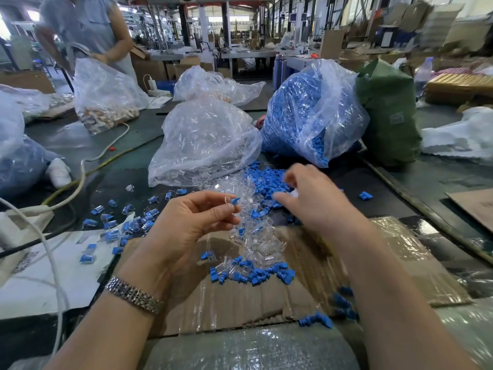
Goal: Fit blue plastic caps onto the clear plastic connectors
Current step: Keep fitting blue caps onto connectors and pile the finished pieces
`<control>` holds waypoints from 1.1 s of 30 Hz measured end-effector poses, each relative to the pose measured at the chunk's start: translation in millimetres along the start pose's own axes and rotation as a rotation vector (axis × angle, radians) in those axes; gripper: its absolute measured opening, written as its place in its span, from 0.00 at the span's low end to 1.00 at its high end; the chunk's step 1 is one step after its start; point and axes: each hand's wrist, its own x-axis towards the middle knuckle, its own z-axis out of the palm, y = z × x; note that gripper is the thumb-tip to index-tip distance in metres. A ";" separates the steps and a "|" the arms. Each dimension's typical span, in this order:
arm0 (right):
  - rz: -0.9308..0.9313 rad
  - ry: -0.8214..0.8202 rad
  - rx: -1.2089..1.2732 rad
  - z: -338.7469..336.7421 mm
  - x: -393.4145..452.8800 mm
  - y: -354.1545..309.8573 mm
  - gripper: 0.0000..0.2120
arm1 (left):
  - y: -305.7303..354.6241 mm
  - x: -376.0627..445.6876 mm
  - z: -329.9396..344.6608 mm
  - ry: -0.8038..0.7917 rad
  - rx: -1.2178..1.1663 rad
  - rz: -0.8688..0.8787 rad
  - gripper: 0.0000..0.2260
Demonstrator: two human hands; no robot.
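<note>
Pinching a clear connector [229, 206] w/ a blue cap [235, 201] at its far end, our left hand [186, 225] holds it betw. thumb and fingertips, just above the loose pile of clear connectors [248, 209]. Long axis runs roughly left-right, cap end toward our right hand [312, 198]. Right hand is blurred, fingers down over the blue caps pile [266, 180]; can't tell if it grips anything. Behind: clear bag [202, 140] of clear connectors, clear bag [312, 110] of blue caps, both on the surface [128, 180].
</note>
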 end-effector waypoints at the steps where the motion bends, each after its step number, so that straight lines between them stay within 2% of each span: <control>1: 0.161 -0.043 -0.156 -2.7 0.7 8.7 0.24 | -0.2 0.4 0.2 0.000 0.002 0.008 0.14; 2: 0.296 -0.111 -0.260 -4.5 0.6 14.9 0.28 | -0.1 0.7 0.2 -0.001 0.007 0.014 0.15; 4: 0.422 -0.232 -0.327 -4.0 0.9 22.0 0.27 | 0.6 1.5 -0.4 -0.004 0.015 0.014 0.15; 12: 0.341 -0.190 -0.232 0.6 -0.5 12.9 0.18 | 1.0 1.7 1.5 0.032 -0.032 0.007 0.09; 16: 0.321 -0.176 0.084 -12.9 -0.7 16.9 0.18 | 2.5 2.2 2.0 0.086 -0.116 0.009 0.08; 21: 0.171 -0.451 0.710 -9.0 -8.5 -2.6 0.06 | 3.0 3.9 1.0 0.141 -0.221 -0.002 0.09; 23: 0.107 -0.582 0.866 -5.7 -12.4 -10.9 0.11 | 3.0 4.5 0.9 0.167 -0.231 0.014 0.09; 26: 0.036 -0.720 0.821 -7.6 -18.1 -16.3 0.12 | 3.1 4.9 0.7 0.184 -0.216 0.029 0.10; 33: -0.052 -0.718 0.687 -9.3 -23.0 -29.4 0.14 | 0.5 7.0 -0.7 0.166 -0.123 0.072 0.11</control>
